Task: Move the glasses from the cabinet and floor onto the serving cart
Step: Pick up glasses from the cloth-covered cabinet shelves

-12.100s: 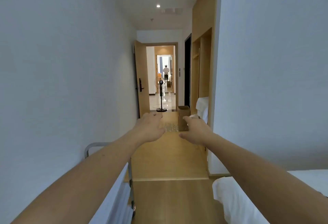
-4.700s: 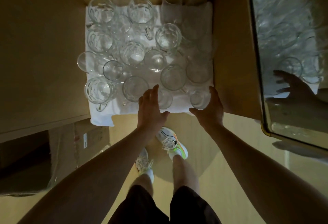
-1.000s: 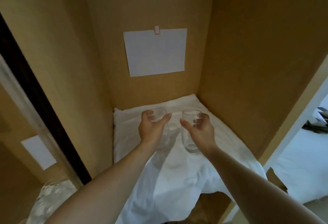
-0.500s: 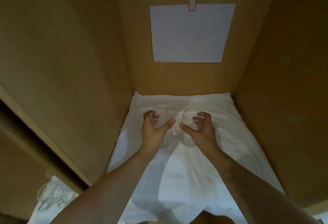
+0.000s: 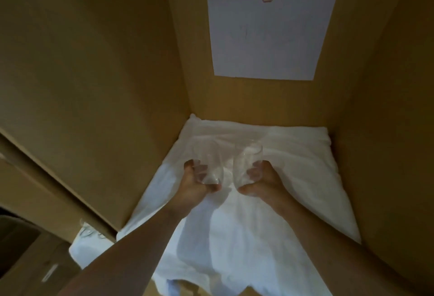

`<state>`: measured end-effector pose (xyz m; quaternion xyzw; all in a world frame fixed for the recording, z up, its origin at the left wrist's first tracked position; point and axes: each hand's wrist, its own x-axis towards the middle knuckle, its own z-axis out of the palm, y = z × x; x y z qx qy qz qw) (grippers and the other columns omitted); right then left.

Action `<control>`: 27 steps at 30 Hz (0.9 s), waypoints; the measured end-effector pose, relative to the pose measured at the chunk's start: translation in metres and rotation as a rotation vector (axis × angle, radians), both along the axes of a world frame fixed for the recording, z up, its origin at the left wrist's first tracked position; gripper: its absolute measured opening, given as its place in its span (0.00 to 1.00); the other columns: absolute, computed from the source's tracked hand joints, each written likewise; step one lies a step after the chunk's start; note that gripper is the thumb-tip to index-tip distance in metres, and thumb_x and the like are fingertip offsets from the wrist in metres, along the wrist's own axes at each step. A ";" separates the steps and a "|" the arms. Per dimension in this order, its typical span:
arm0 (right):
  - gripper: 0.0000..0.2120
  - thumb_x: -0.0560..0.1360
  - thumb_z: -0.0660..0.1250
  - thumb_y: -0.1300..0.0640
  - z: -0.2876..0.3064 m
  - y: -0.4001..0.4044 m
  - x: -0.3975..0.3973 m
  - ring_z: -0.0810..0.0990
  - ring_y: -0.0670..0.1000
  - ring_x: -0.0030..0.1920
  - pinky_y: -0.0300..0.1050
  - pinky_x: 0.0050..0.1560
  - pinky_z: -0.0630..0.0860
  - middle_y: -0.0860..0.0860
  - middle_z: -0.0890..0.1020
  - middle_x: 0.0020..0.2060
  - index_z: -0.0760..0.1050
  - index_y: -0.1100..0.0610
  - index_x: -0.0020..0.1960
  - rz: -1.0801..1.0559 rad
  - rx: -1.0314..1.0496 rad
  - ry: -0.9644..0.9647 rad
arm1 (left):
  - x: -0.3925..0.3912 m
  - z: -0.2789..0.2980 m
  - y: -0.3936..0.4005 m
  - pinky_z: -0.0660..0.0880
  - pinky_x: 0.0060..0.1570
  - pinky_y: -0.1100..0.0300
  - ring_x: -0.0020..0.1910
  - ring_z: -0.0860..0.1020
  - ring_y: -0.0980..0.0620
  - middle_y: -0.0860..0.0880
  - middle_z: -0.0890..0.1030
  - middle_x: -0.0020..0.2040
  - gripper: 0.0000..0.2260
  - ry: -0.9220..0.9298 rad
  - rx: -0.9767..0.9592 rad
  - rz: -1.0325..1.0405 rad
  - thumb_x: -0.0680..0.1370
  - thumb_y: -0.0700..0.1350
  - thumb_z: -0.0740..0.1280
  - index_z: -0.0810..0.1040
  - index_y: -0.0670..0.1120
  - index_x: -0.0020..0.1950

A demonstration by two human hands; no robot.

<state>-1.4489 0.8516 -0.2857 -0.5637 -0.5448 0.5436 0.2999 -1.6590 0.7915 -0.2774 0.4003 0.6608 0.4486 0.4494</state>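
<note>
Inside a wooden cabinet niche, a white cloth (image 5: 277, 202) covers the shelf. My left hand (image 5: 196, 190) grips a clear tumbler (image 5: 209, 162) near its base, thumb on the right side. My right hand (image 5: 263, 183) grips a second clear tumbler (image 5: 246, 162) the same way. Both glasses tilt away from me, side by side, over the middle of the cloth. Whether their bases touch the cloth I cannot tell. The serving cart is out of view.
A white paper sheet (image 5: 270, 35) is clipped to the back panel. Wooden side walls (image 5: 94, 84) close in left and right. At the lower left, more glasses (image 5: 88, 231) on white cloth show on a lower level, beside a cardboard box (image 5: 35, 267).
Both hands stay side by side over the cloth, each still holding its tumbler. The glasses now tilt further away from me, and the view has shifted slightly.
</note>
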 end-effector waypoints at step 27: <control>0.49 0.58 0.85 0.53 0.101 0.145 -0.073 0.76 0.58 0.60 0.48 0.59 0.77 0.57 0.71 0.64 0.67 0.53 0.74 0.131 0.537 -0.740 | -0.063 0.100 0.180 0.73 0.61 0.52 0.64 0.69 0.44 0.45 0.69 0.65 0.28 1.427 0.184 -0.243 0.71 0.32 0.65 0.71 0.47 0.70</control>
